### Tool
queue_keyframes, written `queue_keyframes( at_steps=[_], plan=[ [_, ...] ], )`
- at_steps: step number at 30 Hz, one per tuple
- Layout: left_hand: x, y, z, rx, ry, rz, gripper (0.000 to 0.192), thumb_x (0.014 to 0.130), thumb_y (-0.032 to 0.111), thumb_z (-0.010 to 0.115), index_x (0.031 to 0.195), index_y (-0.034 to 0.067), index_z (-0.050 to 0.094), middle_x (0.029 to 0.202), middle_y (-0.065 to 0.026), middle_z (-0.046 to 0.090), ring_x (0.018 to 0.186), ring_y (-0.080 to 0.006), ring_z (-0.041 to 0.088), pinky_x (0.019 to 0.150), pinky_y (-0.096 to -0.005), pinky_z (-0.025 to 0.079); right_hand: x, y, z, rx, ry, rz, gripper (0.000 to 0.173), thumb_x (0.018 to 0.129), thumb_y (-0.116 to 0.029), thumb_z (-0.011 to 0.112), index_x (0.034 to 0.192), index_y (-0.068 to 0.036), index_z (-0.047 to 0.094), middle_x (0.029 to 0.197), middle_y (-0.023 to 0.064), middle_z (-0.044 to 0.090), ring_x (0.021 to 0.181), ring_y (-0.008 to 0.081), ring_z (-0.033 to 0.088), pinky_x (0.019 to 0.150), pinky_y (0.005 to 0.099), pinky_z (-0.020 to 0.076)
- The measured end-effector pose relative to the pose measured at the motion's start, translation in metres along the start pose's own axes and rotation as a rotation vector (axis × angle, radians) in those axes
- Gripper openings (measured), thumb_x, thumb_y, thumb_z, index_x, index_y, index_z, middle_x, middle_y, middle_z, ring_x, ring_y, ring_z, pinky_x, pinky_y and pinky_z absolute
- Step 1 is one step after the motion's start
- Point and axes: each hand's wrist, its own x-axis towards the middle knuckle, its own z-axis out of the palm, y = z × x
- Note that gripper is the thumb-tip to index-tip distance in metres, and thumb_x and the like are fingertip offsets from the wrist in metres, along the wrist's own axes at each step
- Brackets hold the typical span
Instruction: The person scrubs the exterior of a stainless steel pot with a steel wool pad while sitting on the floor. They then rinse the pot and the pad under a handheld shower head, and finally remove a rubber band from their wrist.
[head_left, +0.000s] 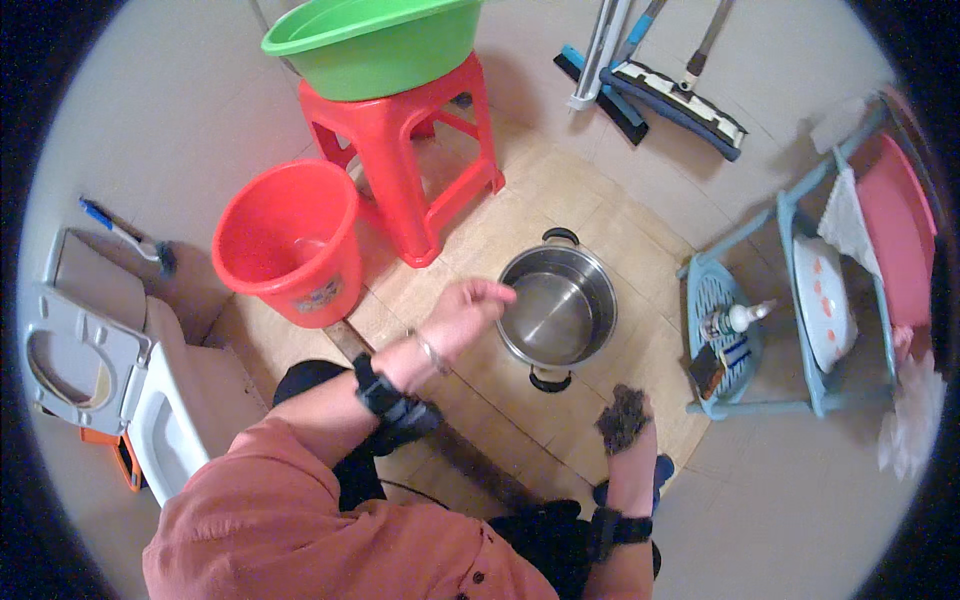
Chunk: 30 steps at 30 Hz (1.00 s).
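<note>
A steel pot (556, 307) with two black handles stands on the tiled floor, its inside shiny and no lid on it. My left hand (471, 311) is at the pot's left rim, fingers curled; whether they touch the rim or pinch something small cannot be told. Below and right of the pot, my right hand (646, 427) is mostly hidden behind a dark, tangled scouring pad (622, 420) that it holds. Both wrists wear black straps, and a bracelet circles the left one.
A red bucket (289, 232) and a red plastic stool (397, 150) bearing a green basin (390, 52) stand upper left. A toilet (169, 435) is at the left. A blue rack (802, 300) with a bottle and basins stands right. Mops and a squeegee (626, 116) lean at the top.
</note>
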Motion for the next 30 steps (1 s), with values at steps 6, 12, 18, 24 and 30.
queue_keyframes(
  at_steps=[6, 12, 18, 24, 30],
  plan=[
    [0.034, -0.02, -0.02, -0.002, -0.069, -0.081, 0.016, 0.081, 0.002, 0.056, 0.095, 0.0, 0.062, 0.095, -0.0046, 0.063, 0.09, -0.0122, 0.056, 0.083, -0.0245, 0.043, 0.038, 0.043, 0.01, 0.779, 0.251, 0.491, 0.026, 0.094, -0.02, 0.033, 0.111, -0.006, 0.047, 0.112, 0.0102, 0.055, 0.078, 0.022, 0.054, 0.066, 0.0369, 0.0463],
    [0.059, -0.049, -0.033, 0.038, -0.007, -0.202, 0.018, 0.079, -0.001, 0.057, 0.096, -0.001, 0.061, 0.096, -0.0061, 0.063, 0.089, -0.0135, 0.057, 0.083, -0.0258, 0.043, 0.036, 0.025, 0.026, 0.87, 0.152, 0.62, 0.022, 0.094, -0.023, 0.037, 0.102, -0.009, 0.051, 0.099, 0.0053, 0.058, 0.074, 0.0193, 0.055, 0.062, 0.0333, 0.0469],
    [0.063, -0.082, -0.043, 0.252, 0.051, -0.296, 0.019, 0.079, 0.006, 0.058, 0.097, 0.001, 0.061, 0.094, -0.0068, 0.063, 0.086, -0.0144, 0.057, 0.081, -0.0256, 0.044, 0.021, 0.031, 0.053, 0.928, 0.242, 0.736, 0.032, 0.091, -0.034, 0.046, 0.104, -0.006, 0.055, 0.09, 0.0068, 0.06, 0.075, 0.0211, 0.057, 0.068, 0.0339, 0.0482],
    [0.04, -0.09, -0.014, 0.583, 0.068, 0.197, 0.016, 0.075, 0.01, 0.057, 0.087, 0.003, 0.064, 0.087, -0.0102, 0.064, 0.083, -0.0215, 0.061, 0.078, -0.0316, 0.047, 0.008, 0.046, 0.05, 0.846, 0.308, 0.769, 0.031, 0.089, -0.028, 0.05, 0.103, -0.002, 0.058, 0.096, 0.0072, 0.06, 0.083, 0.0218, 0.058, 0.075, 0.0336, 0.0472],
    [0.022, -0.074, -0.016, 0.415, 0.04, -0.081, 0.017, 0.076, 0.006, 0.058, 0.092, 0.002, 0.063, 0.095, -0.0079, 0.064, 0.09, -0.0177, 0.058, 0.08, -0.0287, 0.046, 0.012, 0.036, 0.059, 0.664, 0.37, 0.767, 0.034, 0.088, -0.03, 0.052, 0.102, 0.0, 0.06, 0.092, 0.0064, 0.061, 0.079, 0.0192, 0.058, 0.072, 0.0326, 0.0479]
  ],
)
